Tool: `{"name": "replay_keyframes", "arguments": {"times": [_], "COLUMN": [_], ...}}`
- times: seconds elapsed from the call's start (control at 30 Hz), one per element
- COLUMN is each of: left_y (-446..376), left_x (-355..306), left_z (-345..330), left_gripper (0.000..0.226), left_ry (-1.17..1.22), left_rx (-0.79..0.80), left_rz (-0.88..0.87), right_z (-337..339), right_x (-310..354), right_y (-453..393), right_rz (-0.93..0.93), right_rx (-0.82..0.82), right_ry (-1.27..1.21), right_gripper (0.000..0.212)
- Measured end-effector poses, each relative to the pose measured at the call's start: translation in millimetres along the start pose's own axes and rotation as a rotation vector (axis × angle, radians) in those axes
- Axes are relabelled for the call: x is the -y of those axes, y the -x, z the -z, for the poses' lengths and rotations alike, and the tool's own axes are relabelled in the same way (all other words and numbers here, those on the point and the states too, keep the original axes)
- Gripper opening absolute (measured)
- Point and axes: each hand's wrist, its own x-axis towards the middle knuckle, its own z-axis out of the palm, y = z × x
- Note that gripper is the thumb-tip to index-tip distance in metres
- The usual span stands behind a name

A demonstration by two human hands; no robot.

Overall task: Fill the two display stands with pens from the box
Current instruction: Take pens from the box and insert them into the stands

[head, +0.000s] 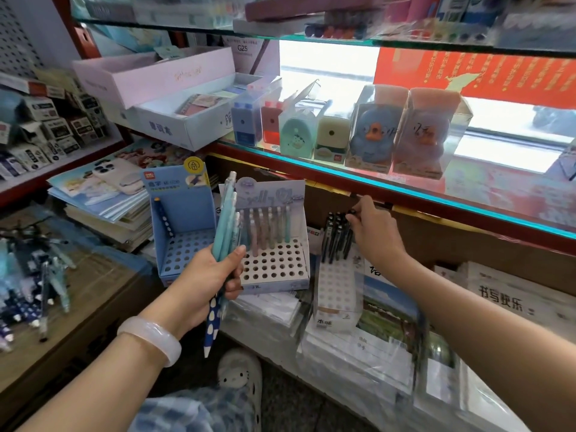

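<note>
The left hand [205,275] grips a bundle of pens [225,219] just before the white stand [274,266]; the right hand [372,232] pinches black pens [335,236]. Best feed pens singly, upright, into free holes.

Display stands: blue stand [182,226] and white stand [274,244] are matt printed card. Pens [225,219] smooth plastic. Shelf [405,188] glossy glass. Bangle [149,339] polished, translucent. Notebook stacks [358,360] film-wrapped, shiny.
</note>
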Motion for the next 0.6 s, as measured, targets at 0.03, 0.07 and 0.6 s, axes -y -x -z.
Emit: {"name": "replay_keyframes", "arguments": {"times": [0.03,0.07,0.6], "left_y": [0.0,0.3,0.8], "left_x": [-0.4,-0.8,6.7], "left_z": [0.4,0.3,5.7], "left_gripper": [0.011,0.011,0.013], "left_ry": [0.001,-0.001,-0.002], "left_rx": [-0.005,-0.005,-0.051], "left_rz": [-0.002,-0.003,-0.007], "right_z": [-0.8,-1.4,-22.5], "right_x": [0.6,1.5,-1.3], "right_y": [-0.6,-0.7,18.7], "right_rz": [0.004,0.007,-0.102], "right_rx": [-0.003,-0.006,0.051], "right_ry": [0.005,0.015,0.070], "right_gripper": [0.022,0.022,0.016]}}
